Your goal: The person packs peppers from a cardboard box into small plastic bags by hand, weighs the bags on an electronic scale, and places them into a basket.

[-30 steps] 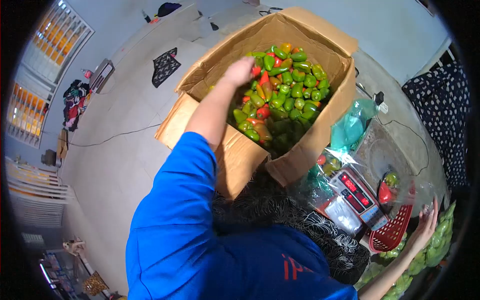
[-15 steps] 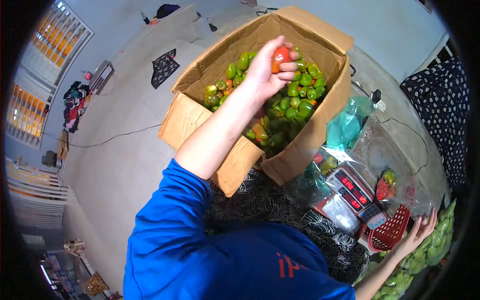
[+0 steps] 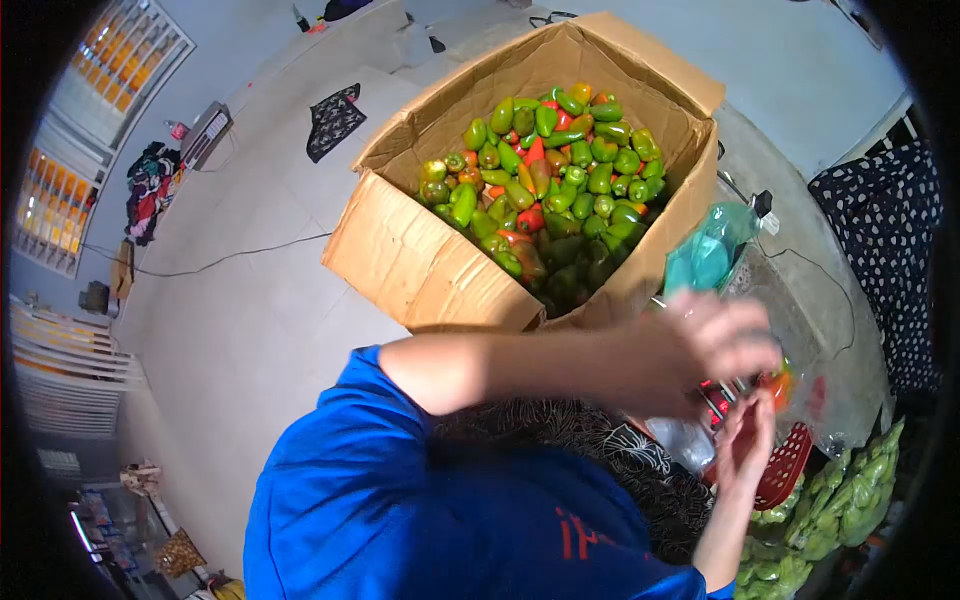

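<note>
Cardboard box (image 3: 430, 255) is holding green/red peppers (image 3: 560, 165), prob. light, firm, waxy-slick & bruising under a hard squeeze; round the body is looking the best spot to hold. L hand (image 3: 728, 338) is blurring, can't tell if gripping. R hand (image 3: 746, 440) is pointing fingers up, grip unclear, near a reddish pepper (image 3: 779, 384). Red basket (image 3: 788, 466) is sitting beside it.

Box (image 3: 430, 250), left of the left hand (image 3: 720, 338): cardboard, matt, creased. Peppers (image 3: 540, 180), inside it: smooth, glossy skins. Green bag (image 3: 705, 262), just beyond the same hand: thin translucent plastic, shiny, crinkled. Basket (image 3: 786, 466), right of the right hand (image 3: 746, 437): perforated plastic. Sleeve (image 3: 330, 430), left of both hands: cloth, matt, soft folds. Spotted cloth (image 3: 865, 240), right of both: printed fabric, matt. Floor (image 3: 240, 310), far left of both: smooth, hard, faintly satin.
</note>
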Motion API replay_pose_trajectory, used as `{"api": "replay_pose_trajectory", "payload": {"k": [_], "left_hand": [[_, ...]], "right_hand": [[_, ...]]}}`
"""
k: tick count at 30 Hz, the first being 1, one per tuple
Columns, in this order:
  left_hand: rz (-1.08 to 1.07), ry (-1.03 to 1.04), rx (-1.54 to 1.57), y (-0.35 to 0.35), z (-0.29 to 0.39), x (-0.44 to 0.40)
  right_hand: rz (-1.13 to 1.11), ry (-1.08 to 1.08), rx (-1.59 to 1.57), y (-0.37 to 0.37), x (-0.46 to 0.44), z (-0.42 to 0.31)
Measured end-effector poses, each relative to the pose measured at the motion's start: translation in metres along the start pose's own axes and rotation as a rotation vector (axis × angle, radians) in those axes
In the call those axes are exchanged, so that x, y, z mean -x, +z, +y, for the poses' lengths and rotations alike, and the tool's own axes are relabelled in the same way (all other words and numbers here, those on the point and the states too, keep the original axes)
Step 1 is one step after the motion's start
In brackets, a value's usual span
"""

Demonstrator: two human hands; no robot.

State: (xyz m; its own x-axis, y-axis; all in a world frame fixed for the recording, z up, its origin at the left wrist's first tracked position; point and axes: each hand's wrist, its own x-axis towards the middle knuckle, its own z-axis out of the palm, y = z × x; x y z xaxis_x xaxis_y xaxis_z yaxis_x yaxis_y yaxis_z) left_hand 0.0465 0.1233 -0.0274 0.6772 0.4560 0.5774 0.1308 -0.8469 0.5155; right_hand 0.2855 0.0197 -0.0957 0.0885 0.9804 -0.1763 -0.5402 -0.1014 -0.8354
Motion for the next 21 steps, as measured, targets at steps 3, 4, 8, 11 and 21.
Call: {"api": "replay_pose_trajectory", "payload": {"k": [3, 4, 8, 11, 21], "left_hand": [[0.284, -0.121, 0.045, -0.033, -0.057, 0.014], [0.352, -0.131, -0.012, -0.036, -0.082, 0.022], [0.535, -0.671, 0.229, -0.049, -0.146, 0.065], [0.638, -0.868, 0.496, -0.051, -0.146, 0.061], [0.288, -0.734, 0.328, -0.039, -0.141, 0.059]], "right_hand": [[0.225, -0.072, 0.483, -0.022, -0.037, -0.012], [0.491, -0.196, 0.758, -0.019, -0.043, 0.001], [0.098, -0.78, 1.702, -0.025, -0.057, 0.038], [-0.232, -0.777, 1.598, -0.032, -0.038, 0.087], [-0.563, -0.473, 1.41, -0.036, 0.032, 0.137]]}}
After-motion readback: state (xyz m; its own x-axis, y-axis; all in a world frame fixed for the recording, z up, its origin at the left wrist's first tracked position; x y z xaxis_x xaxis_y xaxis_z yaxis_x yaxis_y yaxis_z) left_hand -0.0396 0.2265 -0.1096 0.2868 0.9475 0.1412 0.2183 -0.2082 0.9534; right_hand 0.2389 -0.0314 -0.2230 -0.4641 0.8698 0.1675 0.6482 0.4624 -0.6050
